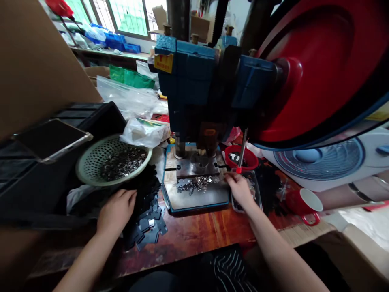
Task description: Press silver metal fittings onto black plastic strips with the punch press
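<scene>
My left hand [117, 211] is low over the left side of a heap of dark flat metal plates [150, 227], its fingers curled and close together. Whatever they may hold is hidden. My right hand [240, 188] is at the right edge of the press bed [197, 200], thumb and fingers drawn together; I cannot make out anything between them. On the bed, small shiny metal pieces [202, 183] and some flat plates lie in front of the steel die block [197, 164]. The blue press head [194, 77] stands above it.
A pale green basket [83, 170] of small metal bits stands at left, below a phone [53, 138]. Right of the press are a red bowl [253, 160], a clear plastic tray [258, 192], a red mug [299, 202] and a fan [319, 160]. A large red wheel [328, 69] overhangs the right side.
</scene>
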`<state>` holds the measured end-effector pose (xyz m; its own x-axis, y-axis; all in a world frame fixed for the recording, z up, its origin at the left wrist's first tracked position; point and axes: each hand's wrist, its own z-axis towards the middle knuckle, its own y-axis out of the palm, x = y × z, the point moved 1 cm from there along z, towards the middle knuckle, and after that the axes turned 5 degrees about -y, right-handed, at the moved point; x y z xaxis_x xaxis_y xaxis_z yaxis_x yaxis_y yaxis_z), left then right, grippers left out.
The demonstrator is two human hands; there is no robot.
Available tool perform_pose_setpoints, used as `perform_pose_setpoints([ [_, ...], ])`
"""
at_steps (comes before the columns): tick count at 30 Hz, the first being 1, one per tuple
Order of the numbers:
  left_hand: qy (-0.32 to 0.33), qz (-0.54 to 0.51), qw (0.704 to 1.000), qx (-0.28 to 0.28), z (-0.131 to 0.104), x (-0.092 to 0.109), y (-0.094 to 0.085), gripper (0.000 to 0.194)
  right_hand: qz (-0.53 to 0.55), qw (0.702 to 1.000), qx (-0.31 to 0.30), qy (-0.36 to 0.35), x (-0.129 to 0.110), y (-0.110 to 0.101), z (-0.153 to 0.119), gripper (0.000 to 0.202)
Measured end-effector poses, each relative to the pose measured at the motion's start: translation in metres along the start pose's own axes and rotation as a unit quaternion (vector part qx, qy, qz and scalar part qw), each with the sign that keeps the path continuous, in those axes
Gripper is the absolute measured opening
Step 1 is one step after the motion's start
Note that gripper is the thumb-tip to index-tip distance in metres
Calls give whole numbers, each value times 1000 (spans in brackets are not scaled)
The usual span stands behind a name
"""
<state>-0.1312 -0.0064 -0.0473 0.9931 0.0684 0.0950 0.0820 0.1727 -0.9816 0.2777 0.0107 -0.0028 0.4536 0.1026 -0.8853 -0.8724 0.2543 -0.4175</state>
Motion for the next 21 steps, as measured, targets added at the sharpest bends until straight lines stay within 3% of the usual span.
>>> perform_pose_setpoints([
  [3, 2, -11, 1000, 19, -2, 3, 3, 40, -151, 972, -142, -113, -15, 18, -22, 22],
  [7, -16, -21, 999, 24, -1, 4, 5, 43, -258, 925, -209, -185, -27, 34, -29, 22],
  [11, -20, 4, 1000, 4, -1, 4, 2, 41, -301, 913, -205, -184, -24, 40, -25, 19],
  [16, -31, -10, 999, 14, -2, 3, -3, 41, -269, 933, -174, -167, -19, 43, -24, 18],
  [19, -91, -70, 993, 3, -1, 3, -9, 40, -192, 960, -129, -155, -25, 43, -14, 17],
  [21, -162, -189, 968, -8, 1, 7, -13, 36, -142, 973, -88, -161, -32, 45, 0, 17],
])
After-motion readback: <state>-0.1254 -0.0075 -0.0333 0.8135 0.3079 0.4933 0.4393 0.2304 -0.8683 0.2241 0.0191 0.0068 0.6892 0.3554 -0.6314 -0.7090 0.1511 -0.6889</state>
